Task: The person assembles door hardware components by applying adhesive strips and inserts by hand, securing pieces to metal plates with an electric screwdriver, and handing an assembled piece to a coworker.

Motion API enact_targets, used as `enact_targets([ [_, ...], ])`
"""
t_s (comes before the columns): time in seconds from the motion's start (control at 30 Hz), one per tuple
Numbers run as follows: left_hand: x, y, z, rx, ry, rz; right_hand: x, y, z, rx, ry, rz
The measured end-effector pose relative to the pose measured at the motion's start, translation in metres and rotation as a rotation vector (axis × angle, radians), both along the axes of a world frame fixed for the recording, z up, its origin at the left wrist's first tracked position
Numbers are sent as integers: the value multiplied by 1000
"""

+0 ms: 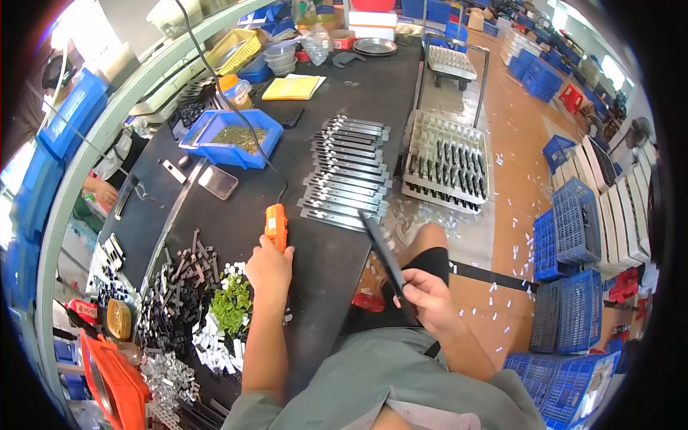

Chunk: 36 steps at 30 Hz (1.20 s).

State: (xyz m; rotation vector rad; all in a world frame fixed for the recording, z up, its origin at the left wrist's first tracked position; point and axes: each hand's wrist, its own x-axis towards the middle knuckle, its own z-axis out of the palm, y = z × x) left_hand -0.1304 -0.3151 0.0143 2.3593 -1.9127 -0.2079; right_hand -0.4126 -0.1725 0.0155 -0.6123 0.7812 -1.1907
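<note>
My left hand (pixel 269 271) is closed around the near end of an orange corded power tool (pixel 276 223) on the black table; its working tip is hidden. In my right hand (pixel 428 299), a long dark flat bar (pixel 388 259) is held tilted over my lap, pinched between thumb and fingers. Beyond the hands lies a column of silver metal strips (pixel 347 172), laid side by side. Left of my left hand are heaps of green plastic pieces (pixel 231 304), white pieces (pixel 215 347) and small black parts (pixel 168 301).
A blue bin (pixel 204 147) holds small brassy parts, near a phone (pixel 218 183) on the table. To the right stands a cart with a white tray (pixel 419 129) of dark parts. Blue crates (pixel 579 215) line the right side. Another person's hand (pixel 104 190) shows at left.
</note>
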Motion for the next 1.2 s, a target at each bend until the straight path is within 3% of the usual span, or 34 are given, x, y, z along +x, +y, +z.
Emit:
enact_targets([
  [0.03, -2, 7, 8, 5, -3, -1, 2, -1, 3, 5, -3, -1],
  [0.1, -15, 25, 37, -439, 216, -340, 4, -4, 9, -98, -117, -90],
  [0.17, -43, 45, 65, -275, 782, -650, 1, -7, 9, -81, -149, -103],
  [0.23, -80, 67, 74, -57, 994, -787, -2, -16, 10, -106, -182, -127],
  [0.37, -139, 69, 78, 25, 861, -871, -20, -20, 3, -190, -232, -136],
  [0.43, -166, 67, 72, 65, 928, -802, -36, -22, 5, -160, -174, -204],
  [0.57, -213, 50, 67, 163, 774, -899, -82, -27, -16, -114, -200, -225],
  [0.83, -289, -21, 36, 234, 915, -969, -149, -77, -14, 41, -209, -372],
  [1.03, -366, -66, 97, 521, 902, -977, -196, -95, 29, 118, -206, -612],
  [1.1, -399, -73, 118, 597, 852, -1018, -219, -91, 52, 154, -102, -631],
  [1.2, -450, -72, 139, 702, 831, -1098, -263, -79, 97, 194, -150, -758],
])
